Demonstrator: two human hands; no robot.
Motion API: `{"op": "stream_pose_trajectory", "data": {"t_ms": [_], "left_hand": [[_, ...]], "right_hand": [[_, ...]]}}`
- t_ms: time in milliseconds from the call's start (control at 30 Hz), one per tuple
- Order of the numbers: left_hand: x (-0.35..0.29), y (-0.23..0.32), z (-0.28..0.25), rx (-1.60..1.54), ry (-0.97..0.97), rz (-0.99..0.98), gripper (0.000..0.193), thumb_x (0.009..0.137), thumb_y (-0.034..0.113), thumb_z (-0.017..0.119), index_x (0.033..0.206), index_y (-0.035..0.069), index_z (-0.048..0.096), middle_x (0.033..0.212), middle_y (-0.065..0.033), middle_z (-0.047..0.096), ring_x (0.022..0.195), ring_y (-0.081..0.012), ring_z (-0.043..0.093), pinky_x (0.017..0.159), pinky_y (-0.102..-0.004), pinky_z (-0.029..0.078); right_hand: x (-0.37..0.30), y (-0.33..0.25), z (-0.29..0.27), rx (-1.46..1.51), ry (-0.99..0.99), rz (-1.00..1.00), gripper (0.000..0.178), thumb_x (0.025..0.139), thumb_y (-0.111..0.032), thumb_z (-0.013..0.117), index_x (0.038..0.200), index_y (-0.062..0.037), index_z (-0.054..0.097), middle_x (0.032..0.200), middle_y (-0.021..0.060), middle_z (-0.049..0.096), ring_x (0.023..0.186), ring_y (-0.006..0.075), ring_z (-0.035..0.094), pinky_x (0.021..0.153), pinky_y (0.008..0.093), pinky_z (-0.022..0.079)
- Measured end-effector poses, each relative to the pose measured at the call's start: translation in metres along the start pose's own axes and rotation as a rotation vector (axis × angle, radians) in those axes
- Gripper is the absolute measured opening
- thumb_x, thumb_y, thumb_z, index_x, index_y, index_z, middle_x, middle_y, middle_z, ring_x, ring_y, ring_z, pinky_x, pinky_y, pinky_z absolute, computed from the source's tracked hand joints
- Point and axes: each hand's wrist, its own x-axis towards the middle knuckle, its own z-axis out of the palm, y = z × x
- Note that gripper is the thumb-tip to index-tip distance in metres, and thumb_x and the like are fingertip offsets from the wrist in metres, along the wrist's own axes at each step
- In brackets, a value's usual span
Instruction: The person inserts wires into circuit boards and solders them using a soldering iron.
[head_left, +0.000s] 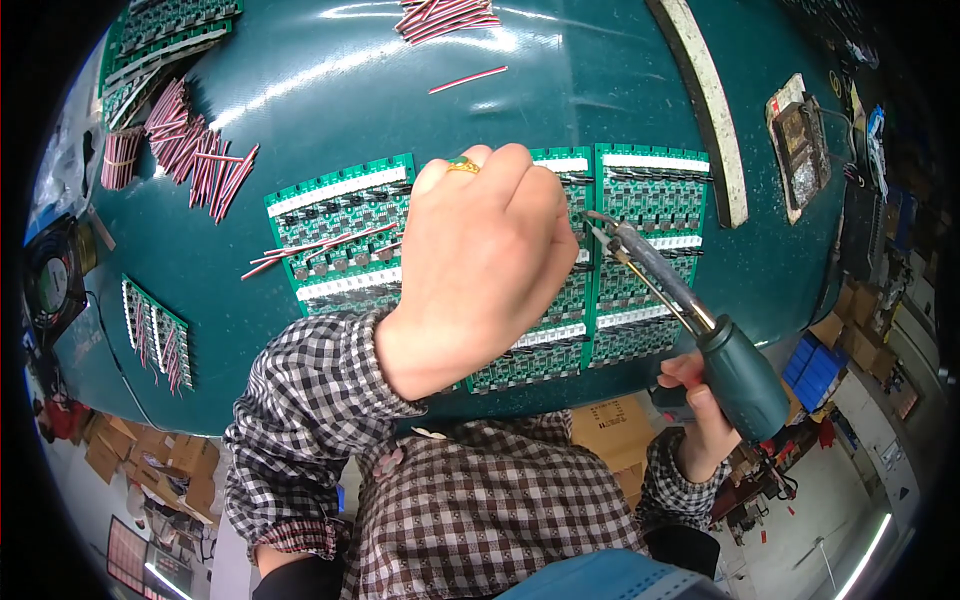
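So your right hand [710, 420] is gripping the green-handled soldering iron [740, 372], tip over the circuit boards [650, 213]; your left hand [490, 245] curls above them, can't tell what's pinched.

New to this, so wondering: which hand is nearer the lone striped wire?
Left. In the picture, the left hand is below the lone wire; the right hand farther below, rightward.

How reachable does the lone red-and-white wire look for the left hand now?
Probably yes: no object shows between the left hand and the lone wire, though whether it holds anything is hidden.
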Motion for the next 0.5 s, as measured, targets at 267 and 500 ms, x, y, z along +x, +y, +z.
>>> {"op": "stream_pose_trajectory", "data": {"t_ms": [267,500], "left_hand": [[0.0008,0.0011,-0.0006,-0.003,-0.003,-0.002,0.016,0.060,0.002,0.062,0.068,0.009,0.050,0.063,-0.0037,0.044,0.059,-0.0215,0.045,0.053,-0.0336,0.029],[0.0026,0.0022,0.0005,0.015,-0.009,0.002,0.015,0.060,0.002,0.062,0.067,0.009,0.051,0.063,-0.0033,0.045,0.059,-0.0208,0.045,0.054,-0.0330,0.030]], "right_hand": [[-0.0003,0.0002,0.0008,-0.005,0.070,0.000,0.039,0.074,-0.018,0.067,0.100,0.0077,0.053,0.082,0.0158,0.059,0.077,0.0259,0.060,0.066,0.0342,0.052],[-0.0012,0.0035,-0.0005,-0.002,0.081,0.016,0.042,0.074,-0.020,0.067,0.102,0.0085,0.052,0.079,0.0152,0.058,0.076,0.0264,0.060,0.065,0.0344,0.052]]}}
